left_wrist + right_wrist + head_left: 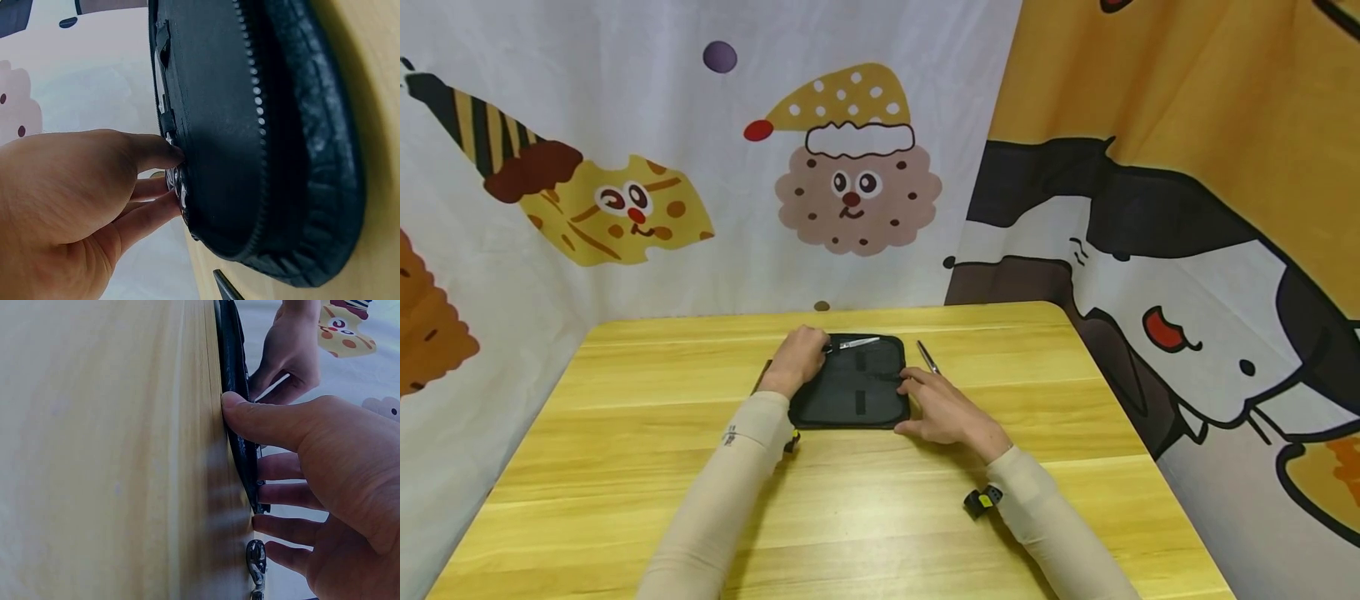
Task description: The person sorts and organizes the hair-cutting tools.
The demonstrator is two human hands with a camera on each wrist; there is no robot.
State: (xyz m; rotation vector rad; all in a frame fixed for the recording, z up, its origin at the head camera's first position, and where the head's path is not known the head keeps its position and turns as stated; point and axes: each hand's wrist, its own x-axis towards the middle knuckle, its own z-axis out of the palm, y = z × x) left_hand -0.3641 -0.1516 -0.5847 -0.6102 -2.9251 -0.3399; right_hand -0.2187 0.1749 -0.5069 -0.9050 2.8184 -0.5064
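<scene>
A black zip case point(842, 396) lies opened flat on the table, with elastic loops on its dark lining. At its far left corner my left hand point(800, 358) pinches the handle end of a pair of scissors point(859, 342), whose silver blades point right across the case's far part. In the left wrist view, the thumb and fingers of the left hand point(81, 194) close on the handle beside the case's edge. My right hand point(940, 408) rests at the case's right edge. In the right wrist view, the right thumb touches the case's side point(234, 375), and the fingers are fairly straight.
A slim silver tool point(927, 357) lies on the table just right of the case. To the left, a thin dark object point(762, 375) is partly hidden behind the left hand. A patterned curtain point(700, 283) hangs behind the wooden table point(865, 517).
</scene>
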